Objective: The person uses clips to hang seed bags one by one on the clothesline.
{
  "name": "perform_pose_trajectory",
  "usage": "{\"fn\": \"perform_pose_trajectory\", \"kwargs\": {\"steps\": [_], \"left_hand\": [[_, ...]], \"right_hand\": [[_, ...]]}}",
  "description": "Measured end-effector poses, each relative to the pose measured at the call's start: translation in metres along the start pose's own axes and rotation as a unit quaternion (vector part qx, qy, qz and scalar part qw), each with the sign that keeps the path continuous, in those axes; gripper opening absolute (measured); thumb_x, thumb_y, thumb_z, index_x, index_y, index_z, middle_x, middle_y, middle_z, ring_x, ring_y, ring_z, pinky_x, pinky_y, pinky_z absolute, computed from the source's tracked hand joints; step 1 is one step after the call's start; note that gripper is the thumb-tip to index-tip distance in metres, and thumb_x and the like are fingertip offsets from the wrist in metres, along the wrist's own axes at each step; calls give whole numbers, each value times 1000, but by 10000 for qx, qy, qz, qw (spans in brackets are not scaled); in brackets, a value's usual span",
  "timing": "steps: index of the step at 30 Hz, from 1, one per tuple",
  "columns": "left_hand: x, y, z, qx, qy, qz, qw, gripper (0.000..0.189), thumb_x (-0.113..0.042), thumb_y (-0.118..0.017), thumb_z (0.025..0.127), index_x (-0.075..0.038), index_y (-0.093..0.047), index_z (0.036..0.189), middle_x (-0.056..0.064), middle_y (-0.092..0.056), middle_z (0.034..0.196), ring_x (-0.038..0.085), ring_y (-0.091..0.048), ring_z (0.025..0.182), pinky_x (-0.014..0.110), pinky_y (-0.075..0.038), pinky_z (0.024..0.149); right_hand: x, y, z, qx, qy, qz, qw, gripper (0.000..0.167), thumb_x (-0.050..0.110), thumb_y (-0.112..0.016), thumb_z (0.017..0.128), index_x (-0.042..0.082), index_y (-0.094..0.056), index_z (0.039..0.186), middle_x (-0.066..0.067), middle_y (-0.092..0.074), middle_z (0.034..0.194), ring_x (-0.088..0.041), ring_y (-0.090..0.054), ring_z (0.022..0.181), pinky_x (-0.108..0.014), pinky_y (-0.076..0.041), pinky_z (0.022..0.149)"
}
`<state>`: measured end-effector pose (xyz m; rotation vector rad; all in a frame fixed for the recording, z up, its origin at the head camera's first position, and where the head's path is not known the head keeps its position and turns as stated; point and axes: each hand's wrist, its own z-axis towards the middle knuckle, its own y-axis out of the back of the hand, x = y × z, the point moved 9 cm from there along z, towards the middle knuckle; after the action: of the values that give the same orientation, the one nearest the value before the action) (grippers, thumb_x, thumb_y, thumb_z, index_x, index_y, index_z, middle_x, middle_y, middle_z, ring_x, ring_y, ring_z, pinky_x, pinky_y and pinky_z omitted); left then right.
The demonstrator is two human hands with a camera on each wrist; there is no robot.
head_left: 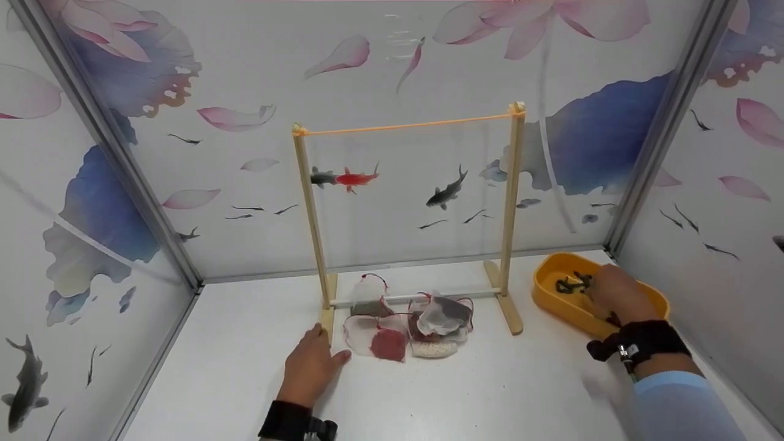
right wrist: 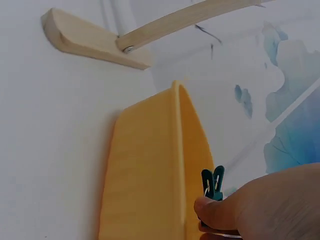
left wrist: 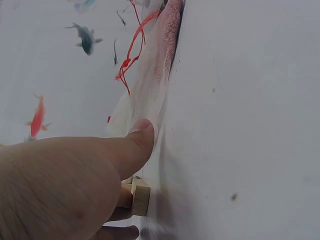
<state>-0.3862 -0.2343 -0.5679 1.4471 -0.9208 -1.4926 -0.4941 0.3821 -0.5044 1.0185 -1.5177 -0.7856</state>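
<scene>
In the head view my left hand [head_left: 311, 361] lies by the front of the rack's left wooden foot [head_left: 327, 318]. The left wrist view shows the thumb stretched out toward a mesh bag [left wrist: 150, 90], with the other fingers beside the foot's end [left wrist: 141, 200]. My right hand [head_left: 618, 294] reaches into a yellow basket [head_left: 563, 309] and pinches a dark green clothespin [right wrist: 212, 185] between thumb and fingers. More dark clothespins [head_left: 566, 285] lie in the basket. Several drawstring mesh bags [head_left: 389, 344] with coloured contents lie in a pile under the rack.
A wooden rack stands at the back, an orange cord [head_left: 407, 125] strung between its two posts [head_left: 509, 202]. A white bar [head_left: 441, 296] joins its feet low down. Printed panels with metal corner strips [head_left: 116, 141] wall in the white table [head_left: 465, 398].
</scene>
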Motion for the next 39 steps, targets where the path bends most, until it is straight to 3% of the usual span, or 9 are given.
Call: {"fn": "perform_pose_trajectory", "kwargs": {"steps": [4,9,12,17,22,29,35,39], "left_hand": [[-1,0,-1,15,-9,37,10000,83,-41,-87,101,17,-59,153,37,-54,166,56,-55,154,65,-49,124],[-8,10,-6,-302,-261,170,9991,77,-39,-90,98,17,-65,144,38,-61,157,56,-62,146,65,-55,117],[-11,16,-5,-431,-379,237,9981,71,-38,-90,98,16,-68,139,36,-64,154,56,-62,146,65,-56,116],[-23,28,2,-561,-382,55,9977,66,-37,-86,102,11,-70,144,30,-63,160,51,-59,152,65,-55,118],[-51,58,1,-1046,-610,-435,9917,57,-36,-84,105,3,-73,145,22,-66,159,44,-64,148,63,-56,117],[-101,88,-10,-1458,-1333,-880,9763,53,-37,-82,106,-5,-74,148,14,-74,144,36,-69,138,57,-59,116],[-135,96,-24,-1399,-2017,-1419,9590,59,-37,-85,104,-8,-70,153,11,-77,136,29,-70,133,52,-62,113],[-147,92,-28,-1219,-2286,-1532,9536,66,-41,-84,104,-7,-66,156,8,-77,130,26,-71,130,49,-63,110]], "right_hand": [[11,3,-4,-93,-102,606,9981,30,19,-68,114,-9,-75,115,-22,-70,110,-29,-64,92,-33,-55,75],[51,1,-13,-650,202,1124,9913,39,27,-69,115,-7,-74,133,-28,-73,129,-32,-68,104,-35,-61,84],[86,-4,-21,-1030,574,1428,9827,35,29,-71,115,-3,-75,130,-26,-76,128,-35,-71,109,-41,-64,92],[143,-17,-39,-1448,1250,1671,9672,30,31,-75,113,4,-74,127,-20,-80,128,-41,-74,122,-57,-64,103],[194,-38,-48,-1452,1738,1777,9577,30,30,-80,109,10,-72,131,-11,-82,125,-34,-75,121,-59,-62,106],[258,-64,-63,-1377,2369,1640,9476,54,24,-85,105,13,-67,155,-4,-86,120,-30,-77,116,-58,-62,102],[298,-84,-84,-1223,3043,1376,9346,48,24,-84,105,13,-73,151,-4,-83,122,-27,-77,117,-58,-63,107],[315,-92,-96,-1261,3537,971,9217,47,22,-85,105,13,-74,150,-2,-81,119,-24,-76,112,-52,-64,104]]}}
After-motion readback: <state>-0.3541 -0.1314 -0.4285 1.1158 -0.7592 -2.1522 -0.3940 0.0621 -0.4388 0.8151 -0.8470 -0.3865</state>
